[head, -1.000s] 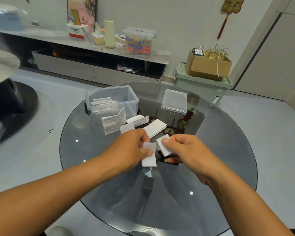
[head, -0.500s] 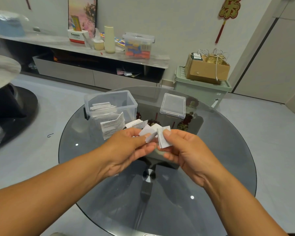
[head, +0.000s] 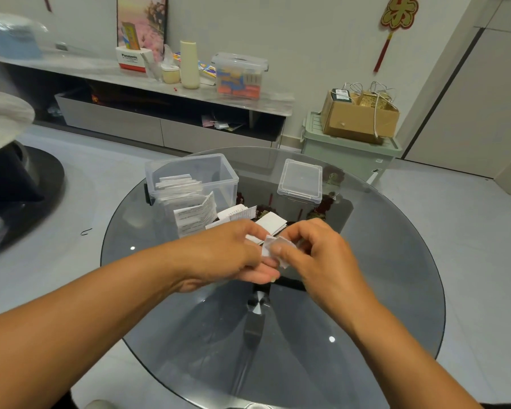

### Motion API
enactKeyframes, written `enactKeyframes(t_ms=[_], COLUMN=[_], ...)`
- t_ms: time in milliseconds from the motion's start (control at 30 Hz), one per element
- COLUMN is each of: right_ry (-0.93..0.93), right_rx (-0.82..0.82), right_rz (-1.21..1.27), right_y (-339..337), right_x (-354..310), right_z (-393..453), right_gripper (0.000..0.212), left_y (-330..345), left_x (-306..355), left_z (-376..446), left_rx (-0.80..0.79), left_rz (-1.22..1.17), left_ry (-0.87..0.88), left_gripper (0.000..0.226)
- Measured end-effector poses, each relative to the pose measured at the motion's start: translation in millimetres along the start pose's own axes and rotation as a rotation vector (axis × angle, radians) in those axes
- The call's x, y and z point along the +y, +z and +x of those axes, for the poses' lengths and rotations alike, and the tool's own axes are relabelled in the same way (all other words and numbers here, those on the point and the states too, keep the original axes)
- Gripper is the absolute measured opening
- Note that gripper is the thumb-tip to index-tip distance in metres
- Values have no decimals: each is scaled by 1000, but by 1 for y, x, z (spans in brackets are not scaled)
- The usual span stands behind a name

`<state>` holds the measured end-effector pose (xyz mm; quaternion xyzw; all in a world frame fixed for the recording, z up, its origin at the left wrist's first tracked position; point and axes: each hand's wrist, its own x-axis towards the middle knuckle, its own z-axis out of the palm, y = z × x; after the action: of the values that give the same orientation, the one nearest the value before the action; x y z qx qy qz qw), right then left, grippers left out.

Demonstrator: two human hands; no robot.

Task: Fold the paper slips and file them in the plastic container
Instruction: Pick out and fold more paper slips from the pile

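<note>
Your two hands meet above the middle of the round glass table [head: 396,290], and between them you hold one small white paper slip [head: 268,245], already creased and blurred where your fingers cover it. Your left hand [head: 227,255] comes in from the left with its fingers curled under the slip and its thumb on top, so it pinches the slip's left part. Your right hand [head: 316,252] comes in from the right, thumb and forefinger pressed together on the slip's right edge, the other fingers bent loosely behind. How many folds the slip has you cannot tell from this view. Just beyond your hands, on the glass, lie more loose slips [head: 270,222], some flat and white, one with printed lines. To the far left of these stands the open clear plastic container [head: 219,172], with a row of folded slips [head: 180,187] standing on edge inside it, packed toward its near left side; a few printed ones lean against its near wall. The container's lid [head: 301,181] lies flat on the table to the right of it, well apart from your hands. Beyond the table a low cabinet [head: 160,125] runs along the wall, and a cardboard box [head: 357,119] sits on a pale green bin [head: 348,152] at the far right.
</note>
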<state>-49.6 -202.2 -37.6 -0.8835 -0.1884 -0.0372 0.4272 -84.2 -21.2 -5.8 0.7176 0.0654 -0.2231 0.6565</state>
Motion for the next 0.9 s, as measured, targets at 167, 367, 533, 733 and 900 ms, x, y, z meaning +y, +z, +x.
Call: enactKeyframes(t_ms=[167,367,533,733,900], right_ry=[-28,0,239,475,632], right_rx=[-115,-251,-81,50,131], right_rz=[-475,-590,-95,402,884], right_y=[-8,2,-2,-5,-9], right_x=[7,9,17,16,9], right_z=[3,-1,4,13,20], right_gripper=[16,28,32,23,21], left_y=[-4,-8,-13,-11,-11], left_x=[-9,-20,-16,-8,-7], left_z=[17,43,55,56,51], left_rx=[382,508,503,430,262], left_rz=[588,1103,1068,898,868], left_ry=[297,290,159,95,141], left_gripper=[32,28,34,22,41])
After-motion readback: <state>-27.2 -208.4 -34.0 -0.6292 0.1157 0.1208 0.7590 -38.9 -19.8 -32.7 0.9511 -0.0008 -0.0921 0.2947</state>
